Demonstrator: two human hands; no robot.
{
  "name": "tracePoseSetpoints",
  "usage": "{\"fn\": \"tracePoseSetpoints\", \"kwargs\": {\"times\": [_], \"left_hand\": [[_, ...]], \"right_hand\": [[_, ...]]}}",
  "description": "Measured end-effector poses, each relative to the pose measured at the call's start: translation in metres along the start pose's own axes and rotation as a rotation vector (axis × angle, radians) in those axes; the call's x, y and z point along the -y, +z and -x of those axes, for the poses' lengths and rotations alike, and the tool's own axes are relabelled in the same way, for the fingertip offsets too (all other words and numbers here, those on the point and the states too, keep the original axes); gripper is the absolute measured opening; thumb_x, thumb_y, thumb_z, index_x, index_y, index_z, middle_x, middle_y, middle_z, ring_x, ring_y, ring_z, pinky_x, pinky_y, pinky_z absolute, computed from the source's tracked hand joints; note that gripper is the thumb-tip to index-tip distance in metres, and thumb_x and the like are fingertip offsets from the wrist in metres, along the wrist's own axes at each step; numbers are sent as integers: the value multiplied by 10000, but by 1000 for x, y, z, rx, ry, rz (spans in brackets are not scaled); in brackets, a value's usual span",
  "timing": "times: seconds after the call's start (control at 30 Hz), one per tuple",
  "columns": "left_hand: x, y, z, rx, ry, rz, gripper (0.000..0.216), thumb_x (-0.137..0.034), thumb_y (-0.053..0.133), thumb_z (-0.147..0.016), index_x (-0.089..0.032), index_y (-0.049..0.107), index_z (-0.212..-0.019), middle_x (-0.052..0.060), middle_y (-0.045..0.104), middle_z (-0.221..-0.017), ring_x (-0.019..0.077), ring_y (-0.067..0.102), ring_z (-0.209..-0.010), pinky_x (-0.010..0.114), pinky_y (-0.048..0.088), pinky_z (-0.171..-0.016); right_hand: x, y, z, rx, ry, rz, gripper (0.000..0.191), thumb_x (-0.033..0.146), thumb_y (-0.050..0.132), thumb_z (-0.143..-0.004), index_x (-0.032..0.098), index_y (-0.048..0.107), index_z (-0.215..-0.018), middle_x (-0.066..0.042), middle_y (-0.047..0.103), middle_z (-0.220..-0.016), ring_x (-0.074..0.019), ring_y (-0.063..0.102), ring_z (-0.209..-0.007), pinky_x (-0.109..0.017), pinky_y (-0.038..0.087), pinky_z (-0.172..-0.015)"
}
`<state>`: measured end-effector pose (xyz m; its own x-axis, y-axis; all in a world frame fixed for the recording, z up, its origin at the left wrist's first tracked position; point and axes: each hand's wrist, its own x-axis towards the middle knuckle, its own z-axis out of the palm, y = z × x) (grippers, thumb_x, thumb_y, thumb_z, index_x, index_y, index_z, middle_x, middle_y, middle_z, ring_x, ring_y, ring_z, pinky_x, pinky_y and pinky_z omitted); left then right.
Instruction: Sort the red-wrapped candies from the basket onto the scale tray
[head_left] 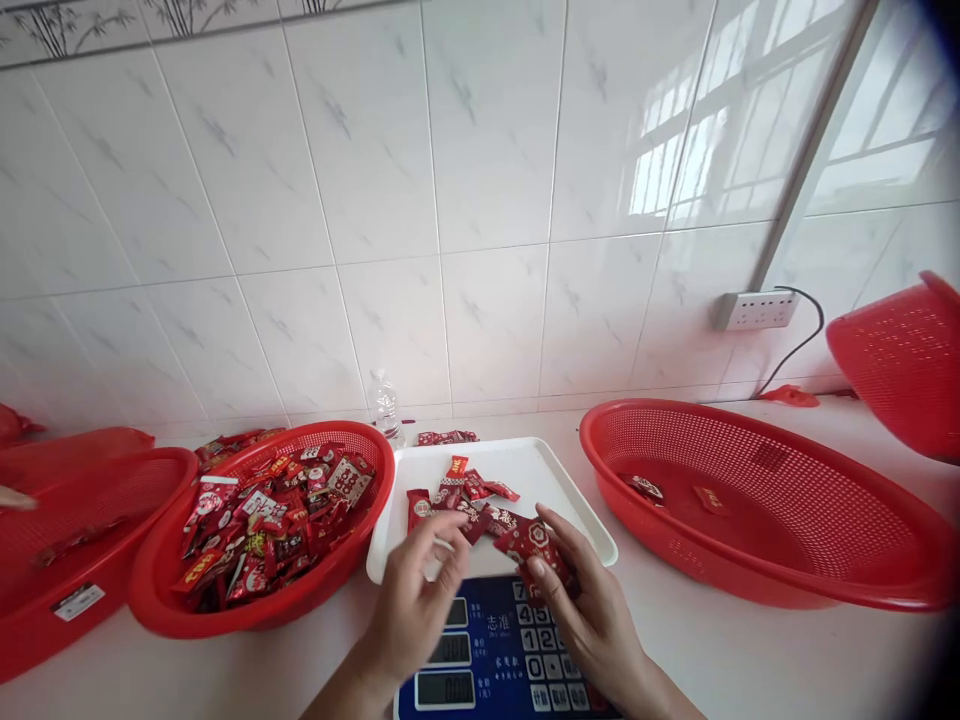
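My right hand (pixel 589 590) holds a dark red snack packet (pixel 534 540) with a pale flower print, pinched between thumb and fingers above the front of the white scale tray (pixel 555 475). My left hand (pixel 420 590) is at the tray's front left; its fingers are curved and apart, and nothing shows in them. Several small red packets (pixel 452 490) lie in a loose group on the tray just beyond both hands. Below the hands is the blue keypad panel of the weighing scale (pixel 499 665), partly covered by them.
Left of the tray, a red basket (pixel 379 470) is heaped with packets; another red basket (pixel 169 480) stands farther left. At right a large red basket (pixel 780 570) contains a few packets. A clear bottle (pixel 384 405) and a power strip (pixel 759 310) are by the tiled wall.
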<state>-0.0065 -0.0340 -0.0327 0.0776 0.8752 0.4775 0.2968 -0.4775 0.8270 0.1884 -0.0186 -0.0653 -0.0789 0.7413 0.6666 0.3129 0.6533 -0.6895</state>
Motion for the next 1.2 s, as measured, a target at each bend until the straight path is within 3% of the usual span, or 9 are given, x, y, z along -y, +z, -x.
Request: {"fn": "tracePoseSetpoints", "kwargs": {"times": [0.13, 0.27, 0.37, 0.43, 0.53, 0.7, 0.93, 1.07, 1.2], "left_hand": [[12, 14, 20, 124, 211, -35, 419, -367, 608, -833, -258, 556, -1233, 68, 672, -922, 191, 641, -740, 299, 534, -708], [20, 21, 24, 143, 162, 7, 282, -358, 518, -891, -226, 582, -1133, 88, 677, -962, 197, 644, -803, 288, 521, -739], [20, 20, 23, 98, 49, 35, 181, -343, 465, -924, -205, 578, -957, 49, 649, -822, 162, 617, -735, 252, 506, -698], [18, 17, 21, 48, 2, 86, 193, -372, 457, -926, -205, 553, -915, 25, 610, -773, 148, 588, -693, 242, 498, -660], [14, 13, 19, 8, -29, 172, 218, -419, 471, -912, -208, 527, -914, 15, 596, -788, 147, 586, -700, 249, 499, -659], [8, 6, 13, 74, -73, 272, 300, -491, 538, -855, -206, 528, -946, 18, 626, -814, 145, 601, -666, 260, 514, -637], [10, 3, 11, 201, -103, 417, 363, -495, 538, -859, -184, 584, -1042, 49, 661, -907, 150, 621, -680, 235, 514, -538], [11, -2, 9, 143, -105, 423, 364, -482, 503, -885, -164, 623, -1017, 44, 668, -840, 140, 599, -622, 237, 503, -512], [7, -7, 8, 99, -101, 422, 346, -476, 524, -876, -173, 638, -1001, 25, 652, -781, 128, 578, -598, 229, 498, -512]], "right_hand": [[4, 1, 6, 86, -161, -6, 493, 280, 541, -894, 312, 401, -1365, -61, 692, -1130, -192, 694, -930, -233, 565, -739], [6, 2, 12, 140, -234, -16, 545, 271, 549, -891, 337, 350, -1395, -48, 714, -1062, -179, 702, -890, -217, 555, -736], [9, 4, 10, 195, -148, -54, 531, 317, 535, -897, 301, 348, -1393, -69, 697, -1095, -189, 687, -928, -230, 554, -726], [14, 4, 6, 223, -80, -78, 456, 387, 523, -894, 256, 441, -1324, -83, 694, -1079, -200, 677, -921, -250, 549, -724], [21, 7, 1, 268, 2, -54, 322, 470, 478, -895, 202, 632, -983, -57, 703, -867, -191, 655, -770, -261, 526, -680], [31, 15, -3, 239, 84, -10, 442, 535, 430, -894, 179, 570, -672, 3, 575, -600, -133, 511, -554, -225, 436, -516], [48, 26, -10, 303, 161, -256, 402, 517, 461, -893, 185, 558, -686, 10, 569, -602, -123, 517, -557, -223, 440, -520], [60, 32, -21, 403, 217, -388, 383, 510, 472, -892, 187, 568, -709, 8, 594, -611, -127, 540, -568, -235, 455, -562], [63, 36, -22, 398, 171, -423, 377, 493, 458, -904, 190, 573, -712, -2, 619, -657, -141, 569, -622, -244, 463, -593]]}}
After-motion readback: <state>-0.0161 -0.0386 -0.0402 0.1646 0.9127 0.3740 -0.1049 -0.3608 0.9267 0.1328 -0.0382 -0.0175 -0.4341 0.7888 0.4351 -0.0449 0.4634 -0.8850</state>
